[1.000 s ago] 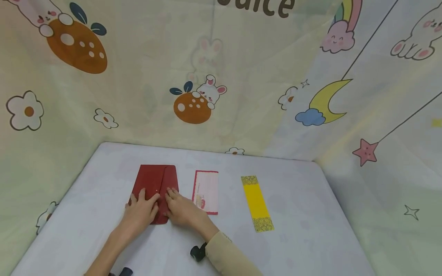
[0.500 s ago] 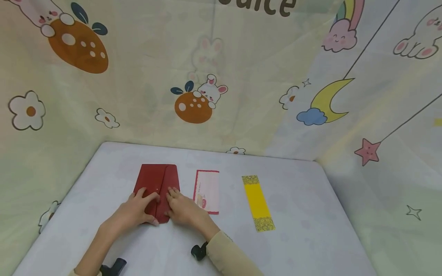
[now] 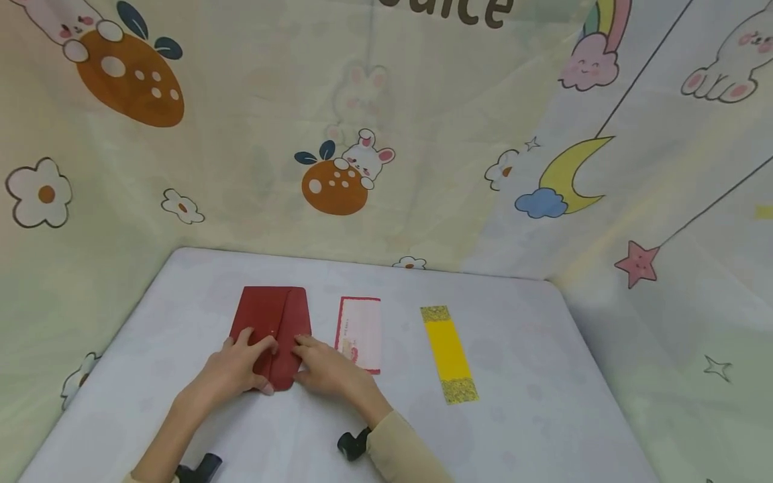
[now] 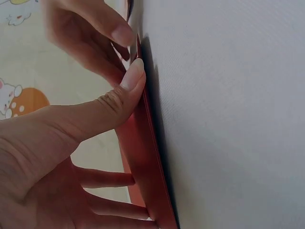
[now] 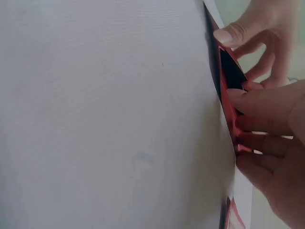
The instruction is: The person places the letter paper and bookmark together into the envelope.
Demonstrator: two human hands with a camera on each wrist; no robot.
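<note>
A red envelope (image 3: 260,308) with an overlapping side flap lies on the left part of the table. My left hand (image 3: 232,367) is spread over its lower left, the thumb at the near edge and the fingertips on the red surface. At the right side, my right hand (image 3: 329,370) holds the flap edge between thumb and fingers. In the right wrist view the envelope (image 5: 228,112) gapes at its near end, showing a dark inside beside the right thumb. The left wrist view has the left thumb on the red edge (image 4: 145,143), with the right hand (image 4: 88,33) beyond.
Right of the envelope lies a pale pink card (image 3: 365,329) with a red border, partly behind the right hand. Farther right is a yellow strip (image 3: 448,349) with glittery gold ends. A cartoon-printed cloth (image 3: 241,168) rises behind the white table (image 3: 531,376).
The left hand has shifted its wrist outward, its thumb now at the near edge. The right hand has slid slightly toward the near right corner of the envelope, which stays in place.
</note>
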